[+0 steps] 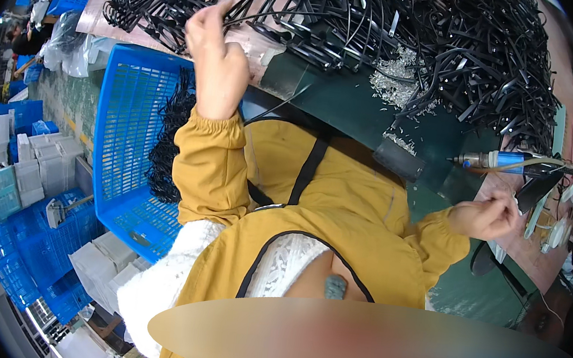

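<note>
Far left: blue slotted basket (125, 120), dark tangle (171, 146) along its right side. Left hand (216, 60), fingers curled, at the heaped black curved strips (387, 15); cannot tell whether it pinches one. Middle: bare green mat (336, 104) leaves room between heap and near edge. Silver bits (395, 78) beside heap. Right: blue-bodied screwdriver (505, 161); right hand (486, 217) nearer, fingers bunched, contents unclear.

No lettering, label, number or sign can be read; none on the blue plastic crate (127, 110); none on the blue-bodied handheld tool (508, 160); none on the heaped black strips (480, 66).
</note>
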`<action>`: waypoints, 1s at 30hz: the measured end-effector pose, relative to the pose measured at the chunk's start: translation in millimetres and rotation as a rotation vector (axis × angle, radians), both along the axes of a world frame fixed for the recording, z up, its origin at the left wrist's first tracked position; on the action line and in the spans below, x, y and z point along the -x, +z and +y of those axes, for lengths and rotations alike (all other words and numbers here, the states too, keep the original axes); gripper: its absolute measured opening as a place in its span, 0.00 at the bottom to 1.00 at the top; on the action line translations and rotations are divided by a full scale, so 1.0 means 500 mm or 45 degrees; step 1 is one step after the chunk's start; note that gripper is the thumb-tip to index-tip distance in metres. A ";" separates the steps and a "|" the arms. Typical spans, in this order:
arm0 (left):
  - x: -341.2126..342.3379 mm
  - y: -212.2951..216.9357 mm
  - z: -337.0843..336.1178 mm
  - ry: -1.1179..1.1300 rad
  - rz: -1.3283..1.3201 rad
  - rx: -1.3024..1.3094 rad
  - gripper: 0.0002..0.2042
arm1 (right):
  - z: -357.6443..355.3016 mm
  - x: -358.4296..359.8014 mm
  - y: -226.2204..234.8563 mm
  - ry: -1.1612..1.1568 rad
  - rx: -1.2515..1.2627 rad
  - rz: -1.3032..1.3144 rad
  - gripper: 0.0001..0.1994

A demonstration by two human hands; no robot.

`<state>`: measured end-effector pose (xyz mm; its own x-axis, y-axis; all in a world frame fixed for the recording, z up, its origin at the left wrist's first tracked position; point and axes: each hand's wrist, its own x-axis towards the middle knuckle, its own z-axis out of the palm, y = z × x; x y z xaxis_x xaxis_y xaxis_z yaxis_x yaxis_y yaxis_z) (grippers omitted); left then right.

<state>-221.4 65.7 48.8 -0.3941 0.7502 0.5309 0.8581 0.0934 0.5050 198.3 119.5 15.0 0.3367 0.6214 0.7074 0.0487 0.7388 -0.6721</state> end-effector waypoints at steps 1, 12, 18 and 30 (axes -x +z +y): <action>-0.004 0.014 -0.013 0.029 -0.032 -0.008 0.30 | -0.035 0.039 0.007 0.211 0.059 -0.021 0.11; -0.158 0.044 -0.079 -0.143 -1.240 -0.425 0.20 | -0.155 0.343 -0.017 1.537 1.245 -0.312 0.08; -0.103 -0.007 -0.087 -0.222 -1.920 -0.566 0.19 | -0.152 0.315 0.008 1.501 0.566 -0.397 0.10; -0.165 -0.050 -0.096 -0.448 -1.769 -0.367 0.20 | -0.124 0.307 -0.001 1.510 0.437 -0.586 0.03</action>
